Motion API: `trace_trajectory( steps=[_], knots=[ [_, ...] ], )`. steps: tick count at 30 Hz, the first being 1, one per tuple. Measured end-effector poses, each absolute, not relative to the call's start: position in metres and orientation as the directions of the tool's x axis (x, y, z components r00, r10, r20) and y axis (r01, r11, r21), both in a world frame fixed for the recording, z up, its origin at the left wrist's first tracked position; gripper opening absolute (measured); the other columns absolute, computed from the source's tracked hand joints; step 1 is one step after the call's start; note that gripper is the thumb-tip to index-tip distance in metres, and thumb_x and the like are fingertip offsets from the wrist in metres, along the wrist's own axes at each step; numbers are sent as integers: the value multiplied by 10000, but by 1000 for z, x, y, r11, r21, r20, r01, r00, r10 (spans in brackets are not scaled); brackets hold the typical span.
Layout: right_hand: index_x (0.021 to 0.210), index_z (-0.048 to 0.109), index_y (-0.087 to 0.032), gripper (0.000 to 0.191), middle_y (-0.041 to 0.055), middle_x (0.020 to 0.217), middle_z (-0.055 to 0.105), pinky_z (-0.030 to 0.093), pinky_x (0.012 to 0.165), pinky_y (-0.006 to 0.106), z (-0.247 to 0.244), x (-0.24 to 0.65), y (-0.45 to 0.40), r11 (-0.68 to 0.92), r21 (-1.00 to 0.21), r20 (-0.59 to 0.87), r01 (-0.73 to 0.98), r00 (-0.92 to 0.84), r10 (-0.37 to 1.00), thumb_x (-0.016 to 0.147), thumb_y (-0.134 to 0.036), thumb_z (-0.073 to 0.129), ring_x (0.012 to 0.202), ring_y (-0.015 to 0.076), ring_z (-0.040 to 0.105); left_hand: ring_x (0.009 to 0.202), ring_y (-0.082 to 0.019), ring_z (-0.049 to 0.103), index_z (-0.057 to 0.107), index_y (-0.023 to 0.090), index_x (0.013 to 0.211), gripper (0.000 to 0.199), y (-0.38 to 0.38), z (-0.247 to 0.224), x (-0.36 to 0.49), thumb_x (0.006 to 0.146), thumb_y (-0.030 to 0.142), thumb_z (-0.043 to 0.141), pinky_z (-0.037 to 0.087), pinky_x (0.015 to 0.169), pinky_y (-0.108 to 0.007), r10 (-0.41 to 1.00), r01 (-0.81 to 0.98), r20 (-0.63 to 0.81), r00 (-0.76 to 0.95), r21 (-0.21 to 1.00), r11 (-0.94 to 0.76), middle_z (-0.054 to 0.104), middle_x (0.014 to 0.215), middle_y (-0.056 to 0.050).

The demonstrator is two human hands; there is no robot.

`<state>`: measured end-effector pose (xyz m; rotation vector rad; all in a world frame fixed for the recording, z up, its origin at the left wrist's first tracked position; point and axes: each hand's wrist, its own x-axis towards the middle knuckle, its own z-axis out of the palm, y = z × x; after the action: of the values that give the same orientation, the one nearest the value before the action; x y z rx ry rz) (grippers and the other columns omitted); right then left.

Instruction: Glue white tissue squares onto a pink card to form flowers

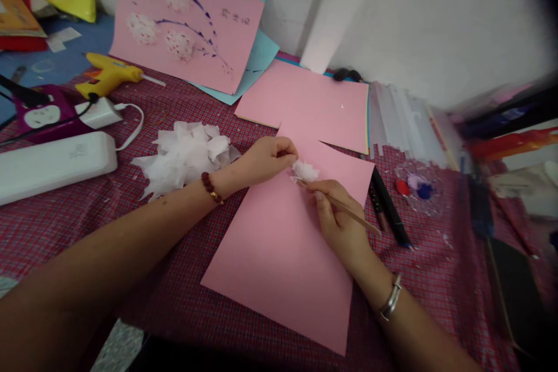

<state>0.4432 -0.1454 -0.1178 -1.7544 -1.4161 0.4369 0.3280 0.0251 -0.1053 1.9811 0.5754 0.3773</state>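
A pale wall [414, 11] rises behind my table, which is spread with a red checked cloth [35, 232]; the pink sheet [279, 267] lies on it right in front of me. On the far part of the pink sheet sits a small white paper flower [307, 171], its layers ruffled. My left hand [270, 158] reaches in over the sheet's left side, thumb and forefinger drawn together at the flower's edge; I cannot tell whether any paper is pinched between them. My right hand [342, 224], over the sheet's right side, grips a thin stick [364, 222] the way I'd hold a pen, its tip at the flower's near edge.

Left of the pink sheet is a loose heap of white paper [185, 154], and farther out on that side a white power strip [56, 165] and a yellow glue gun [107, 74]. Beyond the sheet, to its left, a pink picture [235, 52] leans against the wall, with three white blossoms on dark blue branches. A stack of pink paper [309, 99] lies just behind the sheet. To its right are a black pen [392, 209] and a clear palette [436, 203] with red, lilac and blue in it.
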Motion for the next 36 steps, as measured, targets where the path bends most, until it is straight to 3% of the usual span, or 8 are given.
trace_trajectory(
  steps=[8, 13, 17, 23, 26, 30, 33, 36],
  knots=[
    [1027, 599, -247, 204, 51, 995, 631, 462, 816, 365, -114, 441, -144, -14, -748, 240, 663, 291, 926, 923, -211, 427, 915, 193, 593, 596, -76, 428, 616, 119, 746, 105, 24, -106, 327, 768, 146, 517, 316, 546, -203, 570, 227, 1, 822, 916, -330, 518, 636, 26],
    [914, 622, -232, 180, 29, 834, 626, 477, 701, 325, -113, 440, -148, -28, -900, 208, 435, 483, 850, 917, -234, 441, 768, 171, 590, 575, -57, 450, 598, 115, 825, 93, 23, -107, 328, 756, 117, 537, 352, 545, -185, 661, 167, -67, 747, 982, -89, 529, 659, 28],
    [874, 626, -218, 171, 23, 768, 615, 477, 665, 320, -113, 443, -149, -12, -948, 158, 319, 500, 851, 909, -255, 463, 705, 166, 575, 569, -54, 501, 570, 114, 826, 67, 38, -82, 318, 769, 131, 539, 415, 562, -188, 720, 65, -77, 689, 997, 45, 566, 679, 5],
    [875, 639, -240, 167, 45, 775, 623, 482, 648, 341, -116, 448, -149, -42, -940, 128, 338, 463, 877, 897, -314, 491, 712, 200, 574, 573, -70, 497, 617, 123, 719, 61, 80, -16, 270, 742, 155, 571, 367, 532, -188, 705, 264, 126, 698, 869, -418, 580, 631, 2],
    [890, 638, -251, 171, 51, 782, 619, 477, 660, 352, -118, 449, -150, -59, -929, 122, 366, 451, 884, 901, -329, 487, 734, 212, 577, 611, -95, 534, 668, 138, 740, 114, 96, -19, 254, 701, 136, 561, 373, 556, -200, 563, 416, 7, 827, 666, -619, 624, 661, -1],
    [886, 633, -251, 176, 37, 767, 617, 473, 655, 334, -118, 449, -151, -50, -926, 132, 375, 445, 886, 900, -350, 488, 724, 199, 580, 802, -150, 601, 686, 155, 937, 290, 111, -39, 247, 673, 142, 565, 421, 686, -226, 410, 452, -194, 891, 457, -766, 689, 921, -38],
    [890, 630, -250, 175, 23, 768, 617, 470, 656, 311, -118, 449, -151, -43, -926, 135, 376, 435, 890, 901, -352, 488, 723, 181, 578, 800, -160, 601, 665, 142, 974, 304, 116, -42, 244, 689, 210, 581, 418, 676, -228, 409, 498, -293, 865, 384, -778, 685, 940, -54],
    [896, 627, -251, 174, 21, 773, 615, 467, 659, 310, -118, 449, -152, -47, -928, 128, 371, 433, 892, 906, -347, 482, 729, 179, 574, 836, -166, 593, 654, 156, 995, 319, 115, -37, 243, 696, 247, 592, 414, 706, -237, 453, 525, -270, 849, 341, -780, 672, 976, -51]
  ],
)
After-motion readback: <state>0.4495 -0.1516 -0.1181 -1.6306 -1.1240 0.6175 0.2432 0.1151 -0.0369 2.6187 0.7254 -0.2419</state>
